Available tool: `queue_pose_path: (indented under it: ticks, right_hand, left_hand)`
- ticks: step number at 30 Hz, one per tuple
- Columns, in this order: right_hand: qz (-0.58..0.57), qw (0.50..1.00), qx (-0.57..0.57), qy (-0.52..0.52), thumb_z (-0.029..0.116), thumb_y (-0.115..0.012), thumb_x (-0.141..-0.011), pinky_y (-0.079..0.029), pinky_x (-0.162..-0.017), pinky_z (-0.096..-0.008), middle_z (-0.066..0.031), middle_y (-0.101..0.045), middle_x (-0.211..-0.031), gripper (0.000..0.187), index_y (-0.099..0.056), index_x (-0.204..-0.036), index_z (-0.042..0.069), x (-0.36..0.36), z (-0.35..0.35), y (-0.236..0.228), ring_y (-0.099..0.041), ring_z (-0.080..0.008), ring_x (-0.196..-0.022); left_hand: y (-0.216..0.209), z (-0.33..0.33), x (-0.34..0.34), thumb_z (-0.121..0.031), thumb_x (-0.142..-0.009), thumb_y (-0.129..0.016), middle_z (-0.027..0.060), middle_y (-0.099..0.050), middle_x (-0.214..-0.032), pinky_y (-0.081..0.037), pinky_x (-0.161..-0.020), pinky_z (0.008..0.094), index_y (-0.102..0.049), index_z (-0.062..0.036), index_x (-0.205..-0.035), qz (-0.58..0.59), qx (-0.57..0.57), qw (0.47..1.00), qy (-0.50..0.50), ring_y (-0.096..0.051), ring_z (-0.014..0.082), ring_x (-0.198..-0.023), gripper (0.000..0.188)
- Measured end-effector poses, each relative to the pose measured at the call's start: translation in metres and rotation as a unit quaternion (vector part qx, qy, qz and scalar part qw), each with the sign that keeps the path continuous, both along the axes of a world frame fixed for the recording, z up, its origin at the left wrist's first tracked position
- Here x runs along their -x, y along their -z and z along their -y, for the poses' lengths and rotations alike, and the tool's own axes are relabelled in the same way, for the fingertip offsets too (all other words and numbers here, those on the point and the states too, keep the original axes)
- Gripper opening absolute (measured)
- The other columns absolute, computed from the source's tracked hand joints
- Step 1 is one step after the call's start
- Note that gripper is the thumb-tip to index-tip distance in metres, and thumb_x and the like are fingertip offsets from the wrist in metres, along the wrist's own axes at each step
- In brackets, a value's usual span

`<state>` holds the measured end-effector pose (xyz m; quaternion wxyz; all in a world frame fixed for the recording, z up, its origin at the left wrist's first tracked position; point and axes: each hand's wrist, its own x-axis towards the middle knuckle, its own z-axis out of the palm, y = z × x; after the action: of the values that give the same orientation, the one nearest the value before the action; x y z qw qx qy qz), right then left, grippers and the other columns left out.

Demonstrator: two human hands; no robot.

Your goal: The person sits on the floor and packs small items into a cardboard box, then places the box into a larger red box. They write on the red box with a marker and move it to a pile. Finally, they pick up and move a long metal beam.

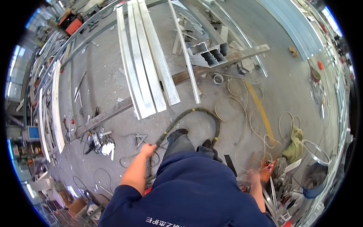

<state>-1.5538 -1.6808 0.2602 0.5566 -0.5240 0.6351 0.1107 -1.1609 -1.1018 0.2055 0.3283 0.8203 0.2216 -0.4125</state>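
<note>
Thick black hose (196,110) loops across workshop floor (109,72) past worker's feet, near end gripped in left hand (147,150), fingers closed round it. Trip risk: coils and loose pale cable (242,113) ring boots. Left arm half-bent forward; right hand (252,176) blurred low beside orange tool (267,168), grip unclear.

Bare concrete floor (102,75) lies open in the upper left of the frame, and again at the upper right. Ahead, long metal strips (145,60) and a rusty beam (181,77) block the middle. A thick black hose (189,113) loops by the left hand (147,150); tangled cords (245,109) and scrap crowd the right hand (252,177).
</note>
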Motion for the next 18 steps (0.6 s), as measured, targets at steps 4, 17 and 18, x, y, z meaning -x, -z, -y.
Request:
queue_pose_path:
  ticks: [4,17,18]
  right_hand:
    - [0.043,0.995,0.059,0.070,0.033,-0.059,-0.097,-0.054,-0.067,-0.0438,-0.0134,-0.067,-0.097,0.032,-0.058,-0.113,0.005,-0.017,0.093,0.032,-0.065,-0.0230,-0.081]
    - [-0.086,0.911,-0.049,-0.401,0.030,-0.068,-0.091,-0.055,-0.068,-0.0318,-0.0128,-0.072,-0.099,0.042,-0.065,-0.120,0.000,-0.122,-0.037,-0.018,-0.069,-0.0184,-0.082]
    - [-0.105,0.912,-0.033,-0.395,0.027,-0.069,-0.090,-0.054,-0.069,-0.0307,-0.0114,-0.073,-0.098,0.040,-0.066,-0.121,0.002,-0.125,-0.040,-0.029,-0.069,-0.0166,-0.084]
  left_hand:
    - [-0.028,-0.011,0.080,-0.038,-0.088,-0.069,0.0152,-0.073,-0.091,-0.057,-0.068,0.0377,-0.069,0.0036,-0.109,-0.084,-0.050,0.990,0.101,-0.071,0.0235,-0.073,0.047]
    - [0.013,-0.053,0.077,-0.028,-0.091,-0.068,0.0141,-0.068,-0.085,-0.051,-0.055,0.0358,-0.065,0.0032,-0.107,-0.033,0.053,0.982,-0.176,-0.064,0.0221,-0.061,0.035]
    - [0.015,-0.051,0.067,-0.028,-0.091,-0.068,0.0141,-0.068,-0.084,-0.051,-0.054,0.0357,-0.065,0.0034,-0.107,-0.041,0.055,0.984,-0.162,-0.063,0.0220,-0.060,0.035]
